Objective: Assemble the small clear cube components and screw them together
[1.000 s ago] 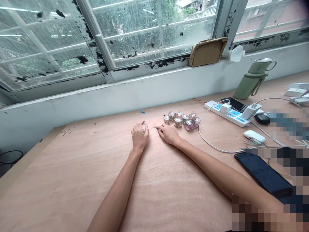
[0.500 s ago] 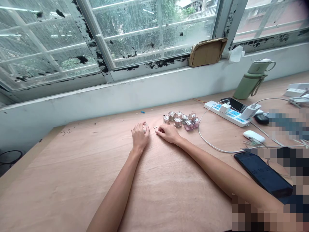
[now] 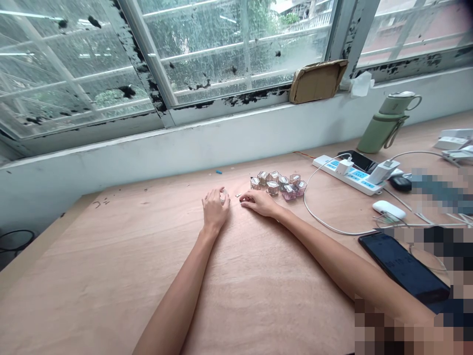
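My left hand is curled round a small clear container, most of it hidden by the fingers and thumb. To its right, my right hand rests low over the table with its fingers bent and the tips close together. Whatever lies in that pinch, if anything, is too small to name. A tiny whitish piece lies on the wood between the two hands. Just beyond my right hand stands a cluster of several small hexagonal clear boxes, with white labels on top; some look pinkish.
A white power strip with chargers and cables lies at the right. Near it are a green bottle, a white earphone case and a dark phone. A small blue bit lies by the wall.
My right hand has drawn back very slightly to the right, and its fingers look a little less tightly curled. My left hand stays round the clear container.
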{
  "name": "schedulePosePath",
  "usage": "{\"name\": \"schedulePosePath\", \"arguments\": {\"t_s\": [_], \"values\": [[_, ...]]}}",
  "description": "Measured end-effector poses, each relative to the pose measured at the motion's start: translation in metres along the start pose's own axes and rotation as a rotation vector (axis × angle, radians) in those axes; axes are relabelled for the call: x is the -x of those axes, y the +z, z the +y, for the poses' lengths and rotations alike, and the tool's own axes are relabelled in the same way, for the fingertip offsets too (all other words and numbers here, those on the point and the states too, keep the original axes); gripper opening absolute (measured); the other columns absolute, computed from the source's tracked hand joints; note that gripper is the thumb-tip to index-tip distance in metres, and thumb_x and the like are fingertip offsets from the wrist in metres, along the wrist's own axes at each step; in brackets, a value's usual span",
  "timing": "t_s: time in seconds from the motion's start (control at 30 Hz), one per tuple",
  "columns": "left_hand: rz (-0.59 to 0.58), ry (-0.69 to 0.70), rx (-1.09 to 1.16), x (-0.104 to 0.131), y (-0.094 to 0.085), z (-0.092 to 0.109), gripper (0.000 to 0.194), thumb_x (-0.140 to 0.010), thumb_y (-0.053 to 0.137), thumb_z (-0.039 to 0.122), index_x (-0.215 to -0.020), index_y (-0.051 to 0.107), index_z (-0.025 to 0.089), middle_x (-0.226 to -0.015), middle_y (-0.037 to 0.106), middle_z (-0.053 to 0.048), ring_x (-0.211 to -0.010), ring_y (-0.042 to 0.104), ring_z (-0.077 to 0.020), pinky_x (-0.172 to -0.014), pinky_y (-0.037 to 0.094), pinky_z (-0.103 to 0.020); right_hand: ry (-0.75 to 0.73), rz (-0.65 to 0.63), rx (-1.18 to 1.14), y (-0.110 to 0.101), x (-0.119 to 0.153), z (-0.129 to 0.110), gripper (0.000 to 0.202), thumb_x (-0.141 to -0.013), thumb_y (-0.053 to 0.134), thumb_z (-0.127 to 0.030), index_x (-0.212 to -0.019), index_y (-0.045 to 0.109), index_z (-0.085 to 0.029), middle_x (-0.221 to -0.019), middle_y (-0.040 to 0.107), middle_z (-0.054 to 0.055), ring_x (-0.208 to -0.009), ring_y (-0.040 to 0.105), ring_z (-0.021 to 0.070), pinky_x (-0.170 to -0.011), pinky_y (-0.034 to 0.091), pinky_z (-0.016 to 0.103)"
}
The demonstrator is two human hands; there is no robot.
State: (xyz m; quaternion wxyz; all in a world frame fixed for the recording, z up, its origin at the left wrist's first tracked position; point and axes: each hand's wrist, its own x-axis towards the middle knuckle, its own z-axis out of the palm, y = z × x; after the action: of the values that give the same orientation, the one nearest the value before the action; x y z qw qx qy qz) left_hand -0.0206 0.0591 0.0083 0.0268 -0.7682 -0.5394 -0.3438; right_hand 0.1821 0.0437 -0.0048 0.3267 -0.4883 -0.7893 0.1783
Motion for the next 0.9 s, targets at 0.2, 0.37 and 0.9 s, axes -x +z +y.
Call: {"name": "schedulePosePath", "arguments": {"t_s": [0.2, 0.37, 0.9], "values": [[0.004, 0.008, 0.002, 0.001, 0.000, 0.000, 0.026, -0.096, 0.053, 0.026, -0.119, 0.063, 0.020, -0.118, 0.072, -0.011, -0.110, 0.066, -0.0276, -0.105, 0.040, -0.044, -0.012, 0.015, 0.050, 0.001, 0.001, 0.000, 0.017, -0.094, 0.069, -0.030, -0.105, 0.076, -0.019, -0.101, 0.073, 0.006, -0.089, 0.066, 0.0174, -0.075, 0.043, 0.026], [0.004, 0.006, 0.008, 0.000, -0.001, 0.000, 0.026, -0.096, 0.054, 0.025, -0.120, 0.062, 0.019, -0.118, 0.072, -0.011, -0.108, 0.066, -0.0271, -0.103, 0.041, -0.044, -0.012, 0.008, 0.162, 0.002, 0.003, -0.007, 0.023, -0.102, 0.056, -0.032, -0.106, 0.075, -0.020, -0.112, 0.072, 0.008, -0.096, 0.067, 0.0188, -0.076, 0.042, 0.026], [-0.250, 0.327, 0.041, 0.006, 0.000, 0.005, 0.028, -0.097, 0.060, 0.031, -0.124, 0.061, 0.023, -0.119, 0.071, -0.008, -0.111, 0.063, -0.0250, -0.100, 0.042, -0.040, 0.186, 0.114, -0.606, 0.000, -0.006, 0.015, 0.040, -0.091, 0.052, -0.051, -0.077, 0.064, -0.016, -0.072, 0.068, 0.002, -0.048, 0.042, 0.0092, -0.051, 0.035, 0.024]]}}
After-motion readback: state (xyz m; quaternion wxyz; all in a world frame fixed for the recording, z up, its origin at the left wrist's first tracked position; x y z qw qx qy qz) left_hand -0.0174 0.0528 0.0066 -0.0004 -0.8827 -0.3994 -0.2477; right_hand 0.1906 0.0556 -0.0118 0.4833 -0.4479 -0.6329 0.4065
